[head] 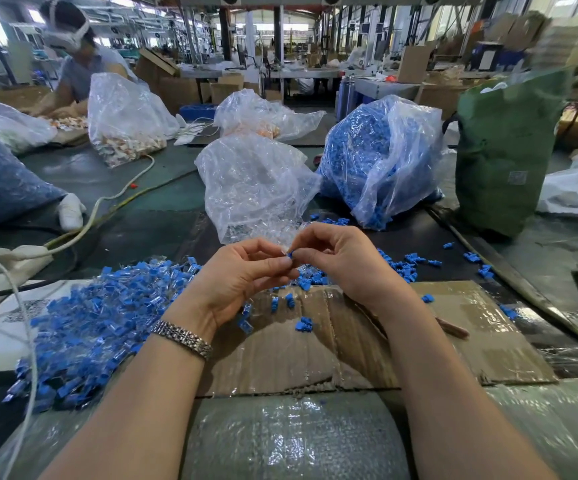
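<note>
My left hand and my right hand meet above a flattened piece of cardboard. Between their fingertips they pinch a small blue plastic part; fingers hide most of it. A heap of blue-and-clear assembled pieces lies to the left of my left wrist. Loose blue parts are scattered on the dark table past my right hand. A clear bag of transparent pieces stands just beyond my hands, and a bag full of blue parts stands to its right.
A green sack stands at the right. Another person works at the far left behind more bags. A white cable runs down the left side. Bubble wrap covers the near edge.
</note>
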A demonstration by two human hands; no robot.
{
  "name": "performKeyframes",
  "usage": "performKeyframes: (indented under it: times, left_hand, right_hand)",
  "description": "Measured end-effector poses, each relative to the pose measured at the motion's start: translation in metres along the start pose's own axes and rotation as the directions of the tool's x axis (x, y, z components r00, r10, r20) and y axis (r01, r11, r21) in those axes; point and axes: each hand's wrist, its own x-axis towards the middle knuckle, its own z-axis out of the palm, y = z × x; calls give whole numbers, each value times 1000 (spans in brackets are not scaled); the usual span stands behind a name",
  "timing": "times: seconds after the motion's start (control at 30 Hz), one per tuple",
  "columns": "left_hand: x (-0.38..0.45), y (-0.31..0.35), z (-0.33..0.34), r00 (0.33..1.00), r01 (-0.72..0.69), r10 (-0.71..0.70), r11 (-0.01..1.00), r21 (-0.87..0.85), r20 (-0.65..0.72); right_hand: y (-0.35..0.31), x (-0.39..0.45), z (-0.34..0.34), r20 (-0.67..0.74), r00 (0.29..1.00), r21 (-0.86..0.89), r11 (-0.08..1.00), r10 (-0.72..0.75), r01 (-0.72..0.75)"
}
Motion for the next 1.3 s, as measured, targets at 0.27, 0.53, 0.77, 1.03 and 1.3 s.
performKeyframes:
  times: [0.27,0.53,0.77,1.03,1.3]
  left_hand:
    - [2,-1,-4,999,14,-11,997,-74,36]
    - [0,-1,1,1000,-7,8,998,-57,16]
    - [2,-2,-2,999,-44,42,989,-138,-22]
    - [3,-1,-7,998,-63,59,976,-207,-28]
    - [5,0,-12,991,-125,115,972,-197,-63]
  right_hand:
    - [-1,-1,-1,6,1000,-56,998,-15,15]
    - [-5,-2,-3,-13,1000,-104,994,22,-23]
    - [-12,-21,-42,-148,789,-791,407,596,-456]
    - [-10,-34,-40,-152,766,-803,374,624,-464]
    - [-19,-8,-30,159,849,-207,858,503,-470]
